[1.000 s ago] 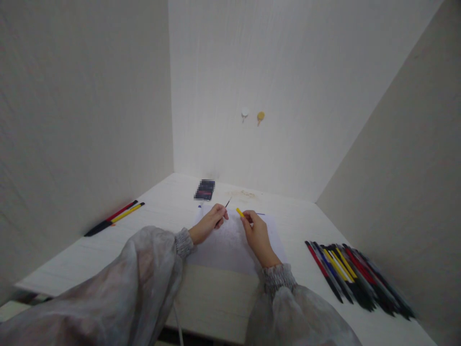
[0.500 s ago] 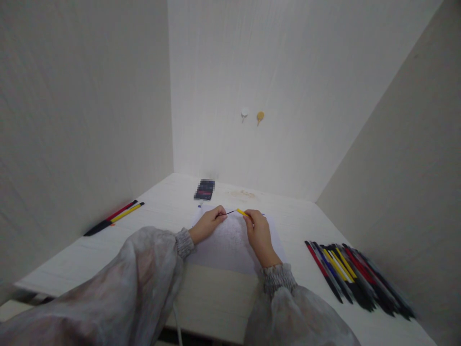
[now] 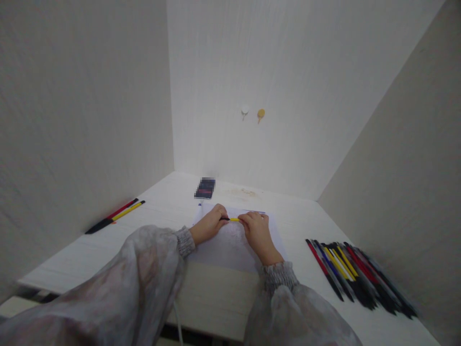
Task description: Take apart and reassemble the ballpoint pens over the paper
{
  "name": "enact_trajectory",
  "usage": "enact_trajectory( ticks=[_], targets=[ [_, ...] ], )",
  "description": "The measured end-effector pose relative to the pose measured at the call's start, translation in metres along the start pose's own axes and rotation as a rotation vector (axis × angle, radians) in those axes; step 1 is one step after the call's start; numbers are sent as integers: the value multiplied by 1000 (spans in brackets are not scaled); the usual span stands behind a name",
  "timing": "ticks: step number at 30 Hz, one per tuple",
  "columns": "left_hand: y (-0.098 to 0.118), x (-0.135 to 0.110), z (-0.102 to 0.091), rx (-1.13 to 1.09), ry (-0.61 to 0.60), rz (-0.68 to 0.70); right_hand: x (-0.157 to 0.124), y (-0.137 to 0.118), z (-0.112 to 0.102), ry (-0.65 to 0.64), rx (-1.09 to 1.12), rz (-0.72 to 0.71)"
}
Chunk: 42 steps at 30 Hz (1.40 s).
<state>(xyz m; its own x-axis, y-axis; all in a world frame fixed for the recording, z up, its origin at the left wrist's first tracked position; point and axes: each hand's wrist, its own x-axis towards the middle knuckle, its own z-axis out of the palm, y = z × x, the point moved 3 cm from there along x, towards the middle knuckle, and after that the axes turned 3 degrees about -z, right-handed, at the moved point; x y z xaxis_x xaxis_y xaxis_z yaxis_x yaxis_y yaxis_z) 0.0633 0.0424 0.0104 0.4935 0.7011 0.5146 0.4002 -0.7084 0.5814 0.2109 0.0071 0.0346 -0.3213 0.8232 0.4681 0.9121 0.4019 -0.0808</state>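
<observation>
My left hand (image 3: 211, 225) is closed, its fingertips pinching the black end piece (image 3: 225, 219) of a pen. My right hand (image 3: 260, 234) is closed round the pen's yellow barrel (image 3: 234, 219), and its far end is hidden under the fingers. The black and yellow parts meet end to end between both hands, held level over a sheet of white paper (image 3: 226, 257). How far one part sits inside the other I cannot tell.
On the right lies a row of several pens (image 3: 355, 276) in red, blue, yellow and grey with black ends. A few more pens (image 3: 120, 213) rest by the left wall. A phone (image 3: 205, 188) lies behind the paper. Two hooks (image 3: 261, 114) hang on the back wall.
My hands have come closer together. The gap between the thin dark rod and the yellow barrel has closed, and the barrel has turned from slanted to level.
</observation>
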Motion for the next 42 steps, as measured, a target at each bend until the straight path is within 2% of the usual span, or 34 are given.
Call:
enact_trajectory(
  ticks=[7,12,18,24,29,34,38,42],
  targets=[
    [-6,1,-1,86,-43,-50,0,-3,7,-84,15,-49],
    [0,2,-4,126,-41,-67,-2,-4,9,-136,95,-6],
    [6,3,-4,164,-83,-11,-4,-3,5,-134,196,43],
    [10,3,-6,98,-70,-42,-3,-4,2,-104,236,21],
    [4,1,-4,-1,-48,-21,-3,4,11,-107,450,75],
    [2,0,1,36,-104,62,-4,6,17,-143,612,155],
    [6,2,-1,38,-54,77,-4,6,14,-94,626,148],
    [7,3,-3,42,-33,60,-4,7,11,-15,549,70]
  ],
)
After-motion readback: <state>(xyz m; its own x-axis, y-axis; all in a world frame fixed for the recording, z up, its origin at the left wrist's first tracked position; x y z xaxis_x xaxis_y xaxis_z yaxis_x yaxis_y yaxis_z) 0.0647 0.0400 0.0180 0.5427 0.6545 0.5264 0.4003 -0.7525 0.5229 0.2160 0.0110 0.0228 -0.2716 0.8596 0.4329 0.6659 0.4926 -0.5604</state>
